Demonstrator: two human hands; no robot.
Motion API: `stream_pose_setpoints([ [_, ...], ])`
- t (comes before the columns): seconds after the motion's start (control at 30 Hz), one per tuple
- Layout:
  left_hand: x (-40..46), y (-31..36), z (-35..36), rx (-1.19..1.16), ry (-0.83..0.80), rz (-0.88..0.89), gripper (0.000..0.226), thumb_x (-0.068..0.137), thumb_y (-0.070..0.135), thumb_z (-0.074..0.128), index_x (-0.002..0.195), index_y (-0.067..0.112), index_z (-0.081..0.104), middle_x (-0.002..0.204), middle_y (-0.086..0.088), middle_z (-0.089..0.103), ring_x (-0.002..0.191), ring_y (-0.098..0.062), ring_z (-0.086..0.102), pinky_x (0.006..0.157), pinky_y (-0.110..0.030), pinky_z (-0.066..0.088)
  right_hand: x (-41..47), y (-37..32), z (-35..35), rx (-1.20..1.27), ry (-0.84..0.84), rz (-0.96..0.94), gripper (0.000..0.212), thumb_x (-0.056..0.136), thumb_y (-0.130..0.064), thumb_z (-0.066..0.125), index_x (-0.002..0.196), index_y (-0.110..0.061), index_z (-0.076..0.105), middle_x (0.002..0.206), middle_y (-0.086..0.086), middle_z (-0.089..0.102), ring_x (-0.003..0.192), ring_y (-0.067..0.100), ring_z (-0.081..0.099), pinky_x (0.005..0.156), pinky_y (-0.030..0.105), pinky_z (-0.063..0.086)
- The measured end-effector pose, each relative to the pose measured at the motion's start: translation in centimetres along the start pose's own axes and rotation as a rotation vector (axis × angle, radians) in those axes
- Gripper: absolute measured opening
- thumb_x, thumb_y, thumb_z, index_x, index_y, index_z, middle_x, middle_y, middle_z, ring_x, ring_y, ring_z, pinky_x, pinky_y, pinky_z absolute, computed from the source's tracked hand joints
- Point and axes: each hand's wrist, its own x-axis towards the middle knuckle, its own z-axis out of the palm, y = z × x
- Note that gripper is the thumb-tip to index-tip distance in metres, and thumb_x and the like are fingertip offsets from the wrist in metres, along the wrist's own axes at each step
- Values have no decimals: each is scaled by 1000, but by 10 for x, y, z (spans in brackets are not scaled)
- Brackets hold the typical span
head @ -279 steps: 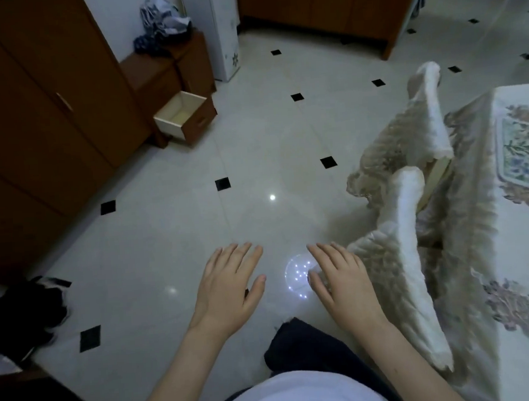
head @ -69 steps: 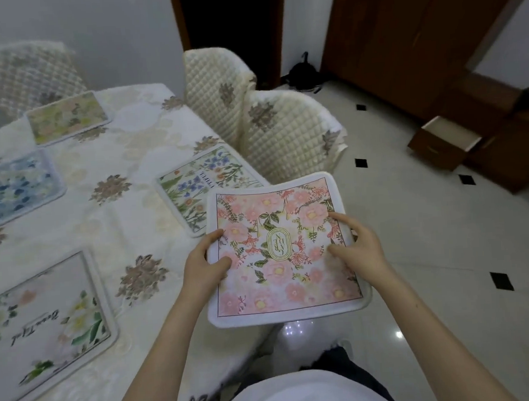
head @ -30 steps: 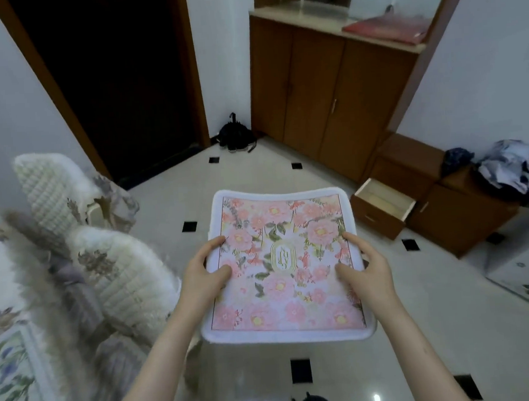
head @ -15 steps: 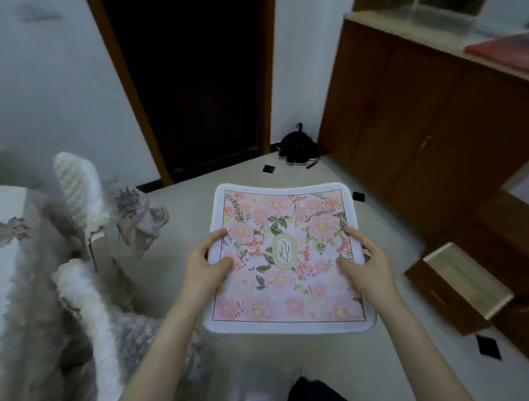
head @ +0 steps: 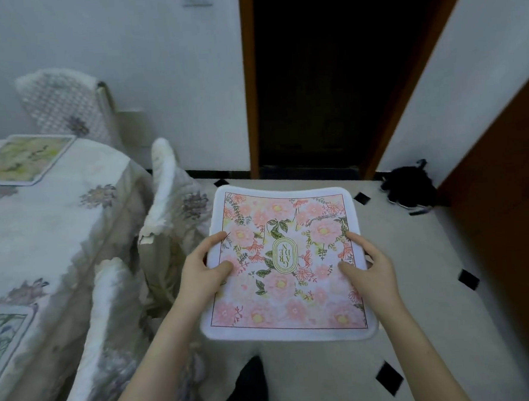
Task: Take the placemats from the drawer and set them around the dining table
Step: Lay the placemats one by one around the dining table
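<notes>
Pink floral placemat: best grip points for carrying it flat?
Grip the pink floral placemat at the middle of its two side edges, coming in from either side, as the left hand and right hand do now: thumbs on top, fingers beneath. It looks thin and floppy, with slightly wavy edges, so two opposed holds likely keep it level.

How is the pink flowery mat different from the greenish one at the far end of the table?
The pink placemat is held in the air by both hands; the green placemat lies flat on the table. Pink has pink flowers; green looks yellow-green. Both have white borders.
</notes>
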Motion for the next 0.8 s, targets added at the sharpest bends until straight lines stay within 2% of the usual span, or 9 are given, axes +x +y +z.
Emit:
stream_pose_setpoints([
  [0.1,52,4,-8,-17,64,5,51,80,-5,61,118,30,62,103,11,67,76,-13,69,69,-39,60,60,-9,33,1,-59,-17,55,81,9,63,124,-27,62,103,-3,69,81,18,68,64,33,61],
  [0.2,108,15,-15,-27,97,16,52,81,-4,61,119,31,61,106,14,64,73,-3,68,66,-30,60,120,-26,65,4,-109,-40,55,81,9,64,124,-26,61,106,-1,68,87,17,68,67,30,60],
  [0.37,198,47,-23,-54,105,34,51,82,-4,59,122,28,59,112,8,64,81,-10,69,65,-30,59,212,-59,107,15,-139,-61,55,82,8,64,123,-27,61,107,1,68,88,16,69,69,31,60],
  [0.47,249,67,-18,-41,126,39,51,82,-5,59,122,28,59,108,9,64,75,-6,69,58,-21,56,261,-74,123,38,-138,-46,55,82,9,63,124,-26,61,103,0,69,83,11,69,64,25,59],
  [0.63,334,82,7,-52,141,14,51,82,-6,60,119,29,60,108,11,64,77,-2,68,59,-19,55,352,-89,138,31,-154,-36,55,82,9,64,126,-23,60,104,-4,67,87,10,68,62,20,57],
  [0.8,426,101,41,-62,220,5,52,80,-6,61,120,28,61,105,13,65,78,-2,68,58,-17,53,472,-104,155,15,-238,-47,54,82,9,63,127,-22,61,105,-4,67,87,6,66,60,16,55],
])
